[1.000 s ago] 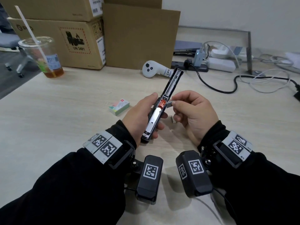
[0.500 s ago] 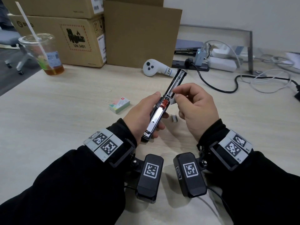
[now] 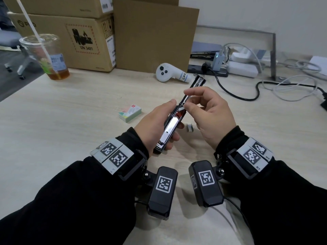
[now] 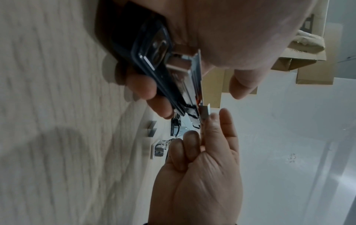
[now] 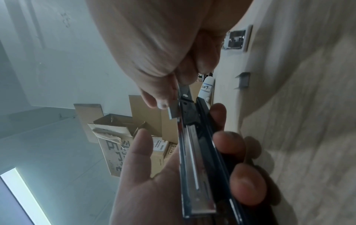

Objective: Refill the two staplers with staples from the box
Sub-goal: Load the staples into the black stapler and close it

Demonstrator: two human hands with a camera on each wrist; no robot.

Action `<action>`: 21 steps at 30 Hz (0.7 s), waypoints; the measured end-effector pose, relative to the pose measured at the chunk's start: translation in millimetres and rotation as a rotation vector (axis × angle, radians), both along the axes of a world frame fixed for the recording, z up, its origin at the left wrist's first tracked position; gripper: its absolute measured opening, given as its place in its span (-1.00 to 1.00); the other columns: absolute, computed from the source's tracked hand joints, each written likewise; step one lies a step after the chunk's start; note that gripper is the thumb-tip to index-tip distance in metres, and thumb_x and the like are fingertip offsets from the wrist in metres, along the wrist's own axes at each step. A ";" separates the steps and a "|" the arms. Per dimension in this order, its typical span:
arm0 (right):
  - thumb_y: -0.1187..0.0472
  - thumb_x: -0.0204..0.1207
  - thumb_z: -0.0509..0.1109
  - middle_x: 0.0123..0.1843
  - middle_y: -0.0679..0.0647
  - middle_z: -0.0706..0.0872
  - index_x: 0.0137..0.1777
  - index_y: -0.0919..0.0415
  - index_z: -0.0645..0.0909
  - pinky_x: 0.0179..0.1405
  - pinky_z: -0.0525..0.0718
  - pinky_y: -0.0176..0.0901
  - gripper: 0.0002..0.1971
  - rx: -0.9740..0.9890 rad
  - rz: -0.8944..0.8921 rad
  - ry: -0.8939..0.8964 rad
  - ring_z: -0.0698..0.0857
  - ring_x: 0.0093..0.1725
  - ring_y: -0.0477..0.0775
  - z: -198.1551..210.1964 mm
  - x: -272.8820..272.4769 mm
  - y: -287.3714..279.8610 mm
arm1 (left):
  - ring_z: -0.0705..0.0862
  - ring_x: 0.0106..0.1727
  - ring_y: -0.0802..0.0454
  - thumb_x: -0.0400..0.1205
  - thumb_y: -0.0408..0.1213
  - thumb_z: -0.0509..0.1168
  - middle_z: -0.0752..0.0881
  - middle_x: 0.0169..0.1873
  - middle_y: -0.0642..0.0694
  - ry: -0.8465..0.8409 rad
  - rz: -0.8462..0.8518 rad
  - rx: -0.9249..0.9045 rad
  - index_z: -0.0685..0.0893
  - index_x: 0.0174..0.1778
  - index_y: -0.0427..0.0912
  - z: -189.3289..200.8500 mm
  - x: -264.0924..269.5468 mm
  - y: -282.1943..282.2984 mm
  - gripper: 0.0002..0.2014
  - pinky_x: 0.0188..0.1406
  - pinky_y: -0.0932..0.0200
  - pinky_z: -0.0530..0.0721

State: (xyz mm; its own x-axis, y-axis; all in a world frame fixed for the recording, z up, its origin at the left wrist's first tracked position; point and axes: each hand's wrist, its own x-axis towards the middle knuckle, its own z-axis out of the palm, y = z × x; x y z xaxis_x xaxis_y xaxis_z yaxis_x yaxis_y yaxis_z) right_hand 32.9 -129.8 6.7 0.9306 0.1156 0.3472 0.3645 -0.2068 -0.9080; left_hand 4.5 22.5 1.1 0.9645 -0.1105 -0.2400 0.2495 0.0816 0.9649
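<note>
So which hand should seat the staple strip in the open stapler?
Probably the right hand: it already pinches the staple strip at the open stapler, while the left hand grips that stapler to steady it.

On the pale wooden table [image 3: 70, 121], a clear plastic cup [image 3: 46, 57] with a long straw holds a little amber drink at the far left. Behind it stand stacked cardboard boxes [image 3: 74, 41], the lower one marked UN 3481, with a flat cardboard sheet [image 3: 152, 38] upright just beside them. A white handheld controller [image 3: 168, 72] lies near the sheet's foot, and farther right a black power strip [image 3: 207, 70], white adapters [image 3: 242, 68] and loose black and white cables [image 3: 283, 85] spread toward the wall beneath a metal frame [image 3: 272, 55].
</note>
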 end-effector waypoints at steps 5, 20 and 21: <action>0.31 0.60 0.44 -0.09 -0.09 0.82 -0.01 0.04 0.78 -0.12 0.57 -0.41 -0.85 -0.172 0.012 -0.031 0.69 -0.24 -0.33 0.7 1.0 -3.5 | 0.59 -0.21 -0.32 0.48 0.35 0.19 0.80 -0.04 -0.44 -0.011 0.002 0.010 0.72 0.04 0.00 -3.1 2.2 0.6 -0.48 -0.34 -0.01 0.43; 0.33 0.60 0.43 0.02 -0.05 0.56 -0.10 0.05 0.73 -0.10 0.43 -0.53 -0.85 -0.426 0.160 -0.131 0.57 -0.13 -0.38 -1.6 7.0 -8.9 | 0.60 -0.24 -0.28 0.49 0.37 0.17 0.80 -0.11 -0.35 -0.001 -0.003 0.024 0.74 0.04 -0.08 -4.9 3.3 1.2 -0.41 -0.36 0.03 0.44; 0.33 0.62 0.40 0.04 -0.01 0.57 -0.09 0.08 0.71 -0.10 0.44 -0.52 -0.86 -0.429 0.159 -0.142 0.58 -0.12 -0.36 -1.4 6.5 -8.7 | 0.63 -0.29 -0.23 0.56 0.34 0.15 0.81 -0.12 -0.27 -0.006 -0.002 0.024 0.71 0.12 -0.09 -5.2 3.7 1.3 -0.42 -0.40 0.08 0.47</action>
